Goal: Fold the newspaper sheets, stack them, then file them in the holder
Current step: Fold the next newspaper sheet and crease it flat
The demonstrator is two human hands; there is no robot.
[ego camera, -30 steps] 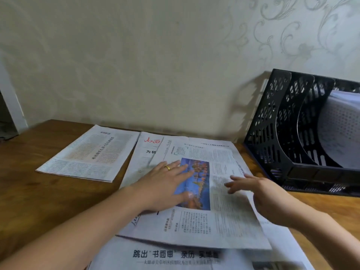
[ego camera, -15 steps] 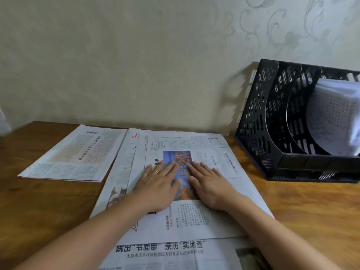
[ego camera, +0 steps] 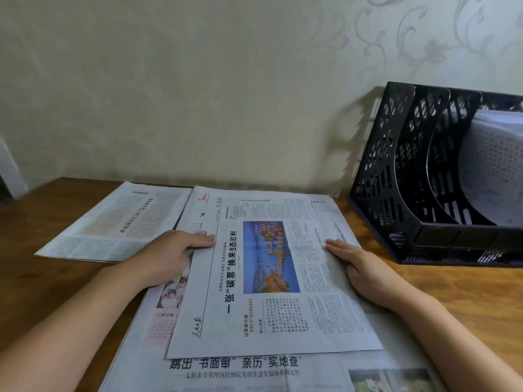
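Note:
A folded newspaper sheet with a blue and orange photo lies in the middle of the wooden table, on top of a larger spread sheet. My left hand curls around the folded sheet's left edge, fingers on top. Flat on the right edge rests my right hand, fingers together. Another folded sheet lies to the left. The black mesh file holder stands at the right against the wall, with white paper in its far slot.
The wooden table shows bare wood at the left and in front of the holder. A patterned wall closes the back. A white frame edge stands at the far left.
My hands have slid apart from the middle of the folded sheet to its left and right edges. The left hand now grips the left edge. The view has shifted slightly.

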